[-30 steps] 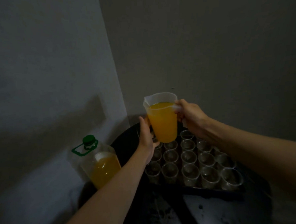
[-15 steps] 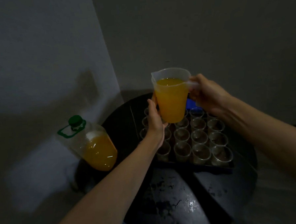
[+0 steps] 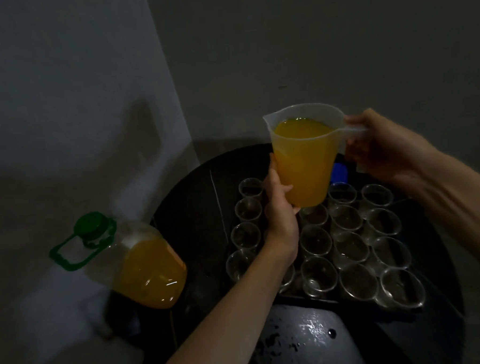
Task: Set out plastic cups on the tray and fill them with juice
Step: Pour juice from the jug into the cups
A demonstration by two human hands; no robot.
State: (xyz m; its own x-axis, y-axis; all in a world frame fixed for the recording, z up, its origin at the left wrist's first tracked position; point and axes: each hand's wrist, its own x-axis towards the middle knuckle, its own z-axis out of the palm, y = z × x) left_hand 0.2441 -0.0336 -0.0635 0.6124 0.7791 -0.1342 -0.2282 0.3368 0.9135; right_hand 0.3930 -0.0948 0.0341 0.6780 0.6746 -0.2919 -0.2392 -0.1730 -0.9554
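A clear plastic jug (image 3: 306, 161), nearly full of orange juice, hangs upright above the tray. My right hand (image 3: 381, 149) grips its handle on the right. My left hand (image 3: 281, 216) cups the jug's lower left side and base. Below, several empty clear plastic cups (image 3: 348, 248) stand in rows on a dark tray (image 3: 322, 298). My left hand and forearm hide some of the cups in the second column.
A large clear juice bottle (image 3: 143, 270) with a green cap and handle, about half full, stands at the left edge of the round black table (image 3: 195, 201). Something blue (image 3: 340, 172) shows behind the jug. Grey walls meet in a corner behind the table.
The jug is held a little lower, nearer the cups, still in both hands. The view has tipped further down onto the tray.
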